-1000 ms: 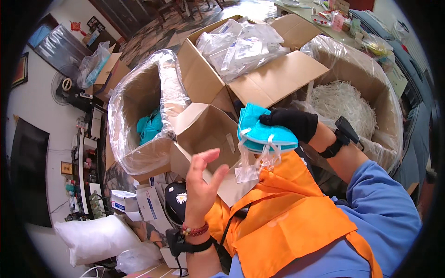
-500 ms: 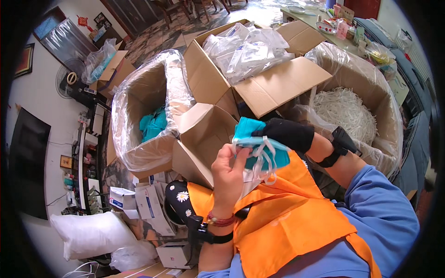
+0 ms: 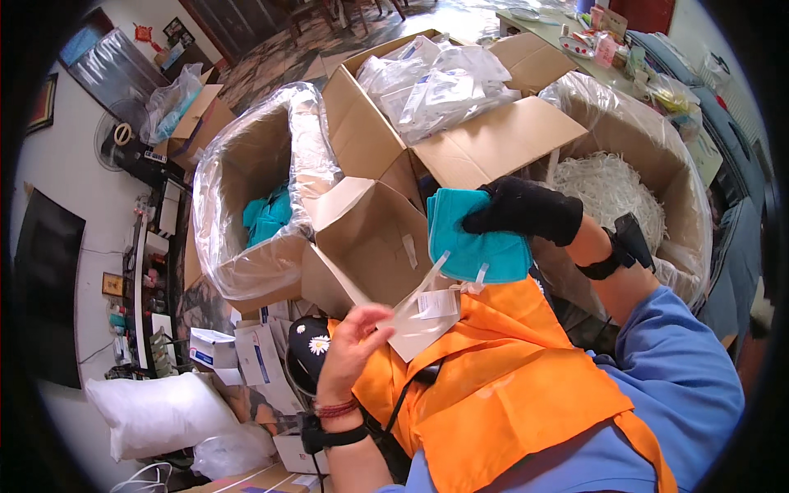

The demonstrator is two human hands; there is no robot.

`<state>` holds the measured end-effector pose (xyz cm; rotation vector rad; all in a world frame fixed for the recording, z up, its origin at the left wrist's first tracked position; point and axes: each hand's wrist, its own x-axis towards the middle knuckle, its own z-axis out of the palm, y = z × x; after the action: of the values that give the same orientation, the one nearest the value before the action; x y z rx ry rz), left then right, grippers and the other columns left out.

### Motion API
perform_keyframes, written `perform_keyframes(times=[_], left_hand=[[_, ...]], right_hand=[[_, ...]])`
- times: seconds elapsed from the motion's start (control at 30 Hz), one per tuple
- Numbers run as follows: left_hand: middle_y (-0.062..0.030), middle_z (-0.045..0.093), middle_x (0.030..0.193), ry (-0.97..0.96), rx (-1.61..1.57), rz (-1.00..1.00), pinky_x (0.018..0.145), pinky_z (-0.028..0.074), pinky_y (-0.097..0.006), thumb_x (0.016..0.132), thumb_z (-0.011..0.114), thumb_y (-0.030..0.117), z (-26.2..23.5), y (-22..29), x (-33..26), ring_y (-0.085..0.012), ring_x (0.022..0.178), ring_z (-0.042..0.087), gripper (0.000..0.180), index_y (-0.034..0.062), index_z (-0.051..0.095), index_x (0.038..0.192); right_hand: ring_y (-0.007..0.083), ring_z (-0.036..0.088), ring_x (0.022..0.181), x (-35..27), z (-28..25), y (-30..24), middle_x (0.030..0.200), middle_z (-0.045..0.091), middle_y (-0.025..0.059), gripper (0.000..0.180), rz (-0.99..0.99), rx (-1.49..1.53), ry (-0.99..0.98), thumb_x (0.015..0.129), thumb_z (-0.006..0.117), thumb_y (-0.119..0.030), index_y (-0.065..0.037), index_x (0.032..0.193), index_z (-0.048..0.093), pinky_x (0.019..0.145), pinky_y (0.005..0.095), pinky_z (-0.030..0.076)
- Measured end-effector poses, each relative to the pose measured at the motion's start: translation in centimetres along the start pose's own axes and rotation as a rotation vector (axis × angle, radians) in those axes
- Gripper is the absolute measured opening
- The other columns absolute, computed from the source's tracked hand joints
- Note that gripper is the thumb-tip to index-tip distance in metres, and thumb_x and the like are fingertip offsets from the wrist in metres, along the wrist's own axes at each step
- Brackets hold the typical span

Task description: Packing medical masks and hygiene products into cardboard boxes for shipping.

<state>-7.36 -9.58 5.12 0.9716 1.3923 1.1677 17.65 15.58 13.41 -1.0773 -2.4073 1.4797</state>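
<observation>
My right hand point(image 3: 526, 212), in a black glove, grips a flat stack of teal face masks point(image 3: 479, 246) by its upper right side, thumb on top. Whitish ear straps hang from the stack's lower edge, and one slants down toward my left hand point(image 3: 355, 345). That hand is bare, with thumb and forefinger apart and the other fingers curled, beside the near edge of an open cardboard box point(image 3: 362, 246). A small white strip lies inside this box. A white printed label point(image 3: 437, 304) shows just below the masks.
At left, a plastic-lined box point(image 3: 246, 275) holds more teal masks point(image 3: 269, 215). Behind, a carton point(image 3: 370, 123) is heaped with clear plastic bags point(image 3: 452, 86). White straps point(image 3: 610, 197) fill a lined box at right. Small cartons point(image 3: 267, 366) and a white pillow point(image 3: 168, 415) lie lower left.
My left hand has left the masks and moved down and left. My right hand has turned the stack flat and shifted slightly right; the bunched straps now hang lower.
</observation>
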Motion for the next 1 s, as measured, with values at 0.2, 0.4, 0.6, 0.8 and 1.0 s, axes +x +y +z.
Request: perform_keyframes(times=[0.2, 0.4, 0.6, 0.8, 1.0], left_hand=[[-0.0178, 0.057, 0.128, 0.108, 0.373, 0.423, 0.107, 0.039, -0.037, 0.069, 0.084, 0.012, 7.0, 4.9, 4.1, -0.0316, 0.121, 0.054, 0.072, 0.0024, 0.048, 0.13], [-0.0112, 0.067, 0.089, -0.203, 0.218, 0.255, 0.072, 0.053, -0.034, 0.092, 0.059, 0.015, 5.9, 3.5, 4.7, -0.0216, 0.079, 0.067, 0.021, -0.0002, 0.056, 0.107], [-0.0018, 0.058, 0.078, -0.166, 0.27, 0.166, 0.074, 0.048, -0.027, 0.105, 0.041, 0.02, 2.8, -1.6, 0.8, -0.0114, 0.077, 0.058, 0.026, 0.0006, 0.057, 0.099], [-0.0027, 0.06, 0.09, -0.374, -0.044, -0.057, 0.077, 0.048, -0.026, 0.104, 0.046, 0.025, 4.0, -1.0, 0.6, -0.0119, 0.082, 0.06, 0.028, 0.0015, 0.058, 0.115], [-0.0051, 0.06, 0.099, -0.487, -0.244, -0.074, 0.083, 0.052, -0.029, 0.102, 0.052, 0.024, 5.7, 0.1, 1.2, -0.0161, 0.088, 0.065, 0.037, -0.0009, 0.048, 0.129]], right_hand=[[0.0088, 0.061, 0.075, -0.9, 0.9, -2.2, 0.083, 0.071, 0.0079, 0.038, -0.101, -0.129, -0.092, 0.081, 0.079, -0.032, 0.0, 0.099, 0.069, 0.071, 0.0302, 0.052], [0.0072, 0.061, 0.078, -1.5, -0.9, -3.5, 0.084, 0.071, 0.0045, 0.03, -0.023, -0.268, -0.008, 0.083, 0.078, -0.026, -0.001, 0.098, 0.071, 0.074, 0.0298, 0.052], [0.0058, 0.06, 0.075, -2.3, -3.9, 0.5, 0.083, 0.069, 0.0018, 0.026, -0.022, -0.074, 0.118, 0.084, 0.075, -0.025, -0.002, 0.094, 0.071, 0.071, 0.026, 0.051], [0.008, 0.053, 0.059, -0.3, -1.8, 2.5, 0.063, 0.061, 0.0042, 0.048, -0.15, 0.009, 0.182, 0.082, 0.074, -0.047, 0.001, 0.078, 0.07, 0.057, 0.0293, 0.047], [0.0062, 0.059, 0.077, -0.5, -2.0, -0.2, 0.084, 0.068, 0.0008, 0.027, 0.048, 0.009, 0.152, 0.085, 0.075, -0.028, -0.003, 0.095, 0.07, 0.073, 0.0257, 0.05]])
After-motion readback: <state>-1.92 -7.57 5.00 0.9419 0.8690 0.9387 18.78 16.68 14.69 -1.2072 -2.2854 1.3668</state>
